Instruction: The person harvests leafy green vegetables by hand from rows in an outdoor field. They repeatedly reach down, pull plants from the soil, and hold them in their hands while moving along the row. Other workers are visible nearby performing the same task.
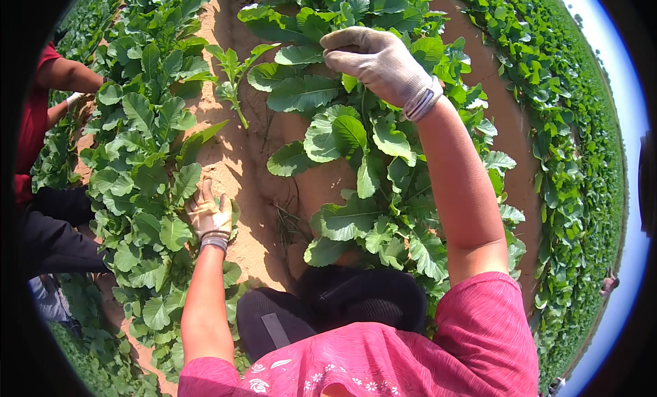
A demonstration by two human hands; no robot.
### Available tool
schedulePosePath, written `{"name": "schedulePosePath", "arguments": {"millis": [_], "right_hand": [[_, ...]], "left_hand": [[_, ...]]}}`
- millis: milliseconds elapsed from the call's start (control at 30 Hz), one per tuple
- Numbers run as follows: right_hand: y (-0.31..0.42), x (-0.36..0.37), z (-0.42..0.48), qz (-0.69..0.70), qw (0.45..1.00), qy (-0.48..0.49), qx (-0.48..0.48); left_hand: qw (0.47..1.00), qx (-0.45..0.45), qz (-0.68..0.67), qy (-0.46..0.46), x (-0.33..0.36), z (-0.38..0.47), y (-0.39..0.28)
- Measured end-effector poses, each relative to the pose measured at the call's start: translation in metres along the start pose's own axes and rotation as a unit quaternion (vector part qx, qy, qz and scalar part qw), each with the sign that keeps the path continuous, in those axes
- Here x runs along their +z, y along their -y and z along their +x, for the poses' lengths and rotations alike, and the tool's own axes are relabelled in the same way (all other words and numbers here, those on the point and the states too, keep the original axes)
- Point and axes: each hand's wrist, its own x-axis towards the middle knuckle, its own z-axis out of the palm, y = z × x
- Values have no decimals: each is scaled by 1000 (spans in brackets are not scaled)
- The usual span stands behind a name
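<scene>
My left hand [210, 215], in a pale, soiled work glove, rests with spread fingers at the edge of the left row of leafy crop plants [146, 176], over the sandy soil. It grips nothing that I can see. My right hand [377, 63], gloved likewise, is raised over the middle row of broad-leaved plants [354, 135]. Its fingers curve with a gap beside the thumb, and nothing shows in it. Between the two rows is a loose leafy plant [233, 81] with a bare stem end; whether it touches the ground I cannot tell.
A sandy furrow [218, 150] runs between the rows, with wilted grass [287, 222] on its right side. My bent knees [333, 299] are close to the plants. At left, another person [38, 109] works across the left row. More crop rows [569, 155] stretch along the right.
</scene>
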Motion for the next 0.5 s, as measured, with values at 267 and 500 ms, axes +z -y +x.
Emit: {"name": "schedulePosePath", "arguments": {"millis": [267, 500], "right_hand": [[-137, -139, -185, 30, 848, -224, 480], [-238, -154, -143, -449, 771, -70, 447]], "left_hand": [[996, -28, 14, 80, 16, 2, 4], [999, -10, 46, -1, 14, 1, 4]]}}
